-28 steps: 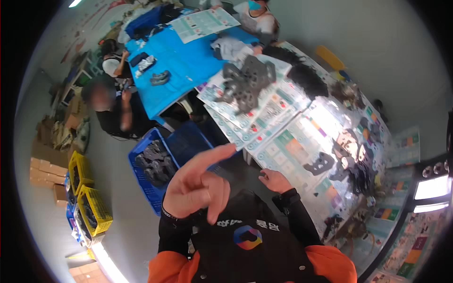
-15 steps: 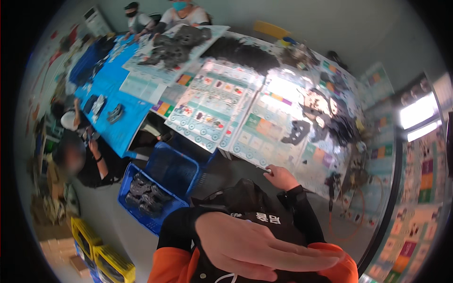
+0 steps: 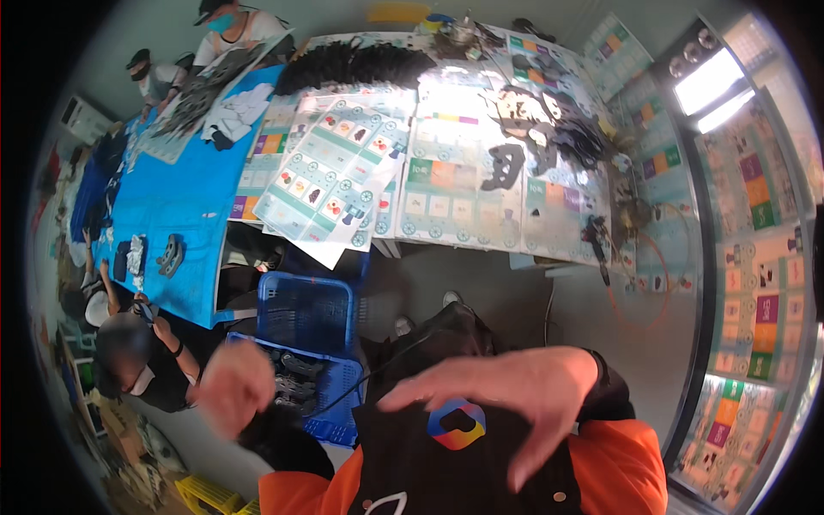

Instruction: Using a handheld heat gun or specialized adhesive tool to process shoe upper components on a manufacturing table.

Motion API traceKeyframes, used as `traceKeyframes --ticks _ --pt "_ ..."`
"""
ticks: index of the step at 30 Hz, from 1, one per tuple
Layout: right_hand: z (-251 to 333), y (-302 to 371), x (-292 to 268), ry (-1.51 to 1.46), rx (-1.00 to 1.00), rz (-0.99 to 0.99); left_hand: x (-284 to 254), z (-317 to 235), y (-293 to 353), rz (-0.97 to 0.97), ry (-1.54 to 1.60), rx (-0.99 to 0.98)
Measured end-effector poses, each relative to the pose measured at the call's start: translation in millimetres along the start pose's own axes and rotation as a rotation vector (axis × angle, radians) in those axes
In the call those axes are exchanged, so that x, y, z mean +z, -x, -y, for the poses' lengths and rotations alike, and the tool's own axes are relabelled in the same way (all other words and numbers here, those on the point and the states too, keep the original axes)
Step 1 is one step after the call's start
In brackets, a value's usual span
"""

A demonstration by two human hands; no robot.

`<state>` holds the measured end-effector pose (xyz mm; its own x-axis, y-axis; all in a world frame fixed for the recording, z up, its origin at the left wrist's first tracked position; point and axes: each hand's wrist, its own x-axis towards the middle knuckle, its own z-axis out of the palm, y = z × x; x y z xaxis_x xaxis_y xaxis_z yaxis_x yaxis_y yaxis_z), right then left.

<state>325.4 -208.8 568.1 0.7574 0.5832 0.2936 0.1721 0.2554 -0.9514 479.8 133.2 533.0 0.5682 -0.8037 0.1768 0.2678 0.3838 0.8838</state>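
My right hand (image 3: 515, 396) is raised in front of my dark apron (image 3: 468, 476), above its round colourful emblem. Its fingers stretch to the left with the thumb apart, and nothing shows in it. On the left, my left hand (image 3: 233, 390) is lifted beside a blue crate (image 3: 343, 378) of dark moulded parts (image 3: 296, 382). Motion smears its fingers, so their pose and any hold are unclear. A thin dark cord (image 3: 369, 373) runs slantwise between the crate and my apron.
Ahead stands a worktable covered with printed sheets (image 3: 335, 180), dark strips (image 3: 352, 67) and dark cut pieces (image 3: 506, 167). A blue-covered table (image 3: 176, 206) lies left, with people around it. An empty-looking blue crate (image 3: 305, 305) stands nearby; yellow crates (image 3: 210, 496) sit lower left.
My left hand has swung from across my chest to the left. My right hand has left the table's edge and come before my apron. The sheet of dark pieces now tilts by the far person.
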Motion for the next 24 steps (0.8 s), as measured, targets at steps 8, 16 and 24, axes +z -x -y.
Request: traceKeyframes --ticks 8,16,24 --pt "-15.5 -46.0 74.2 0.020 -0.045 -0.022 18.3 -35.2 18.3 0.740 -0.145 0.076" --pt "28.6 -20.0 13.0 0.153 -0.266 0.234 109.7 18.7 -46.0 0.798 0.063 0.339" --pt "90.4 78.0 -34.2 0.272 -0.462 -0.199 192.2 69.3 -134.9 0.750 0.137 0.340"
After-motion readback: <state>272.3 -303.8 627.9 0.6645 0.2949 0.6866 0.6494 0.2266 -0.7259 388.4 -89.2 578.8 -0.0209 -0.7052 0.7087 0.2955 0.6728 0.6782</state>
